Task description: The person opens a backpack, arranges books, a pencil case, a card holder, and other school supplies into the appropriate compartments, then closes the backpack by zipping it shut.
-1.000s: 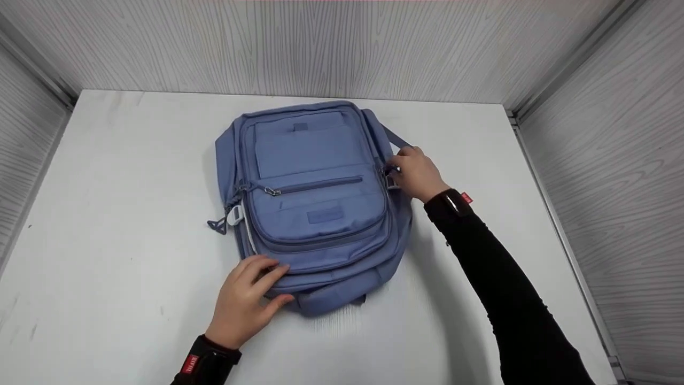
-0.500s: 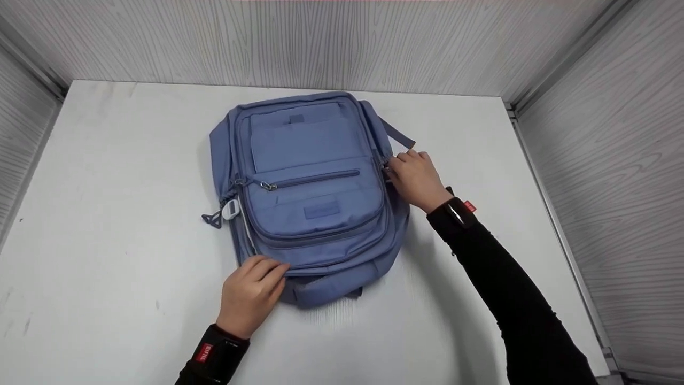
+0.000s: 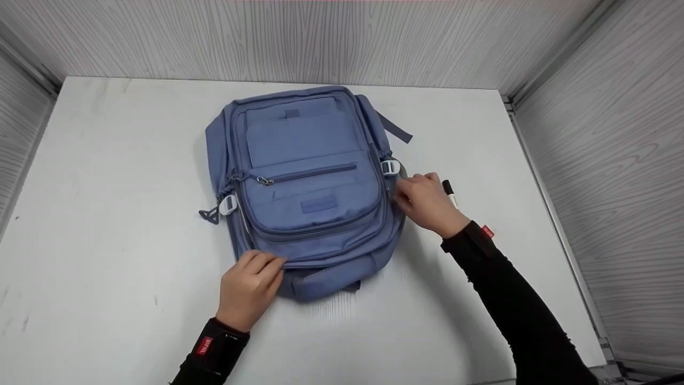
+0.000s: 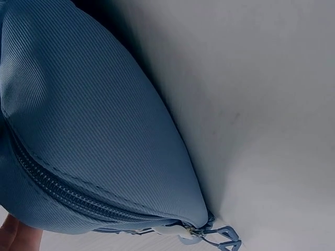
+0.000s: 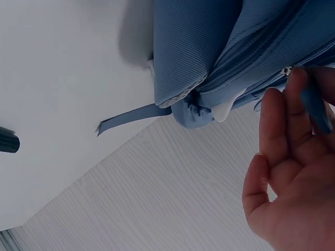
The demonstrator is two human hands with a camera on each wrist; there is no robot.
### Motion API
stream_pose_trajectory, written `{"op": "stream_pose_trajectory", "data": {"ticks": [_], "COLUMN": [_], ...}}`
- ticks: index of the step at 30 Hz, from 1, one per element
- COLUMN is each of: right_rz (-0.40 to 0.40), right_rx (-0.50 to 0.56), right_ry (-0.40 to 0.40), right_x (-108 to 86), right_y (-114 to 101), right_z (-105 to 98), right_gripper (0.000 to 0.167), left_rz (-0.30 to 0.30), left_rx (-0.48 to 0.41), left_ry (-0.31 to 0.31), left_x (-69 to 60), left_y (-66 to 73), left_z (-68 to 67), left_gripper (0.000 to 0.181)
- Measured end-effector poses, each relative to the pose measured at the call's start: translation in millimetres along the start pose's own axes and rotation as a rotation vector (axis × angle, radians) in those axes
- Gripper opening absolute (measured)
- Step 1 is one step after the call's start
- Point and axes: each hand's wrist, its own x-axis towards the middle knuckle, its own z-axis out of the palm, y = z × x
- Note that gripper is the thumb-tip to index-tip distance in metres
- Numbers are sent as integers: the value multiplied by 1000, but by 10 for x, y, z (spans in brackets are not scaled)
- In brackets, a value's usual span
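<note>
A blue backpack (image 3: 307,139) lies front side up on the white table, its bottom turned toward the person. My left hand (image 3: 248,289) grips the fabric at its lower left edge; the left wrist view shows a closed-looking zipper (image 4: 68,196) there and a bit of finger. At the bag's right side my right hand (image 3: 430,203) pinches a zipper pull. In the right wrist view the blue pull tab (image 5: 314,107) sits between thumb and fingers of the right hand (image 5: 293,157), close to the metal slider (image 5: 286,70).
A black-capped marker (image 3: 449,192) lies on the table (image 3: 117,214) just beyond the right hand. A loose strap (image 3: 395,128) sticks out at the bag's upper right. White buckles (image 3: 228,205) are on both sides. Grey wood-patterned walls (image 3: 299,43) stand behind and beside the table.
My right hand has moved down along the bag's right side, uncovering the white buckle. The marker has come into view. The left hand's fingers have closed on the lower edge. The view has shifted slightly.
</note>
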Motion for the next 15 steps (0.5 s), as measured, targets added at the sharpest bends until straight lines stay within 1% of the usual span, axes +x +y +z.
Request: {"op": "stream_pose_trajectory", "data": {"ticks": [4,6,11,15], "right_rz": [33,37,8,-36], "right_rx": [39,57,79,88], "right_ry": [-31,-42,-58,-62], "right_x": [-137,-209,-366,-456], "right_y": [-84,-139,-302,-481], "right_z": [-23,-33,-29,-16], "right_gripper": [15,15,15,13], "left_rz": [-2,-4,-10,-9], "left_rx": [2,5,3,7], "left_ry": [7,10,17,18], "left_x": [8,12,12,14], "left_y": [2,5,9,11], "left_z": [12,15,17,19], "left_gripper": [25,24,23,24]}}
